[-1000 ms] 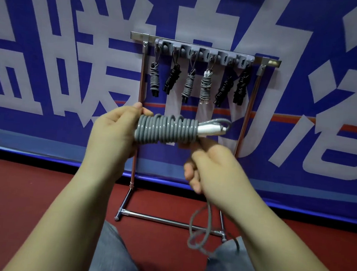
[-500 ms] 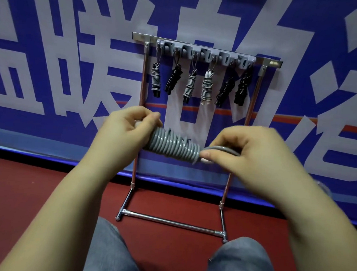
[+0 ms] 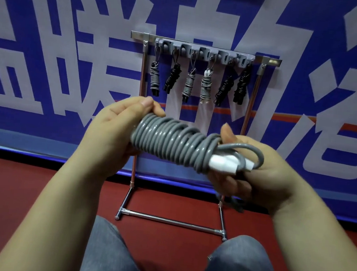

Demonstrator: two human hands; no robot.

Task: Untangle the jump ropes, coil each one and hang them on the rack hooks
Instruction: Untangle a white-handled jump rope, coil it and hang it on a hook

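Note:
A grey jump rope (image 3: 172,141) is wound into a tight coil held level in front of me. My left hand (image 3: 113,129) grips its left end. My right hand (image 3: 254,172) holds the right end, where white handles (image 3: 224,165) and a grey loop (image 3: 251,150) stick out. A short rope tail hangs below my right hand (image 3: 232,202). Behind stands a metal rack (image 3: 143,71) with a grey hook strip (image 3: 204,51). Several coiled ropes, grey and black, hang from its hooks (image 3: 205,86).
A blue banner with large white characters (image 3: 73,39) covers the wall behind the rack. The floor is red (image 3: 17,186). The rack's base bar (image 3: 172,221) lies just beyond my knees in jeans (image 3: 109,248).
The last loose length of rope has been wound onto the coil. My right hand went from under the coil, over its end, to gripping the handle end. The coil now sits closer to me.

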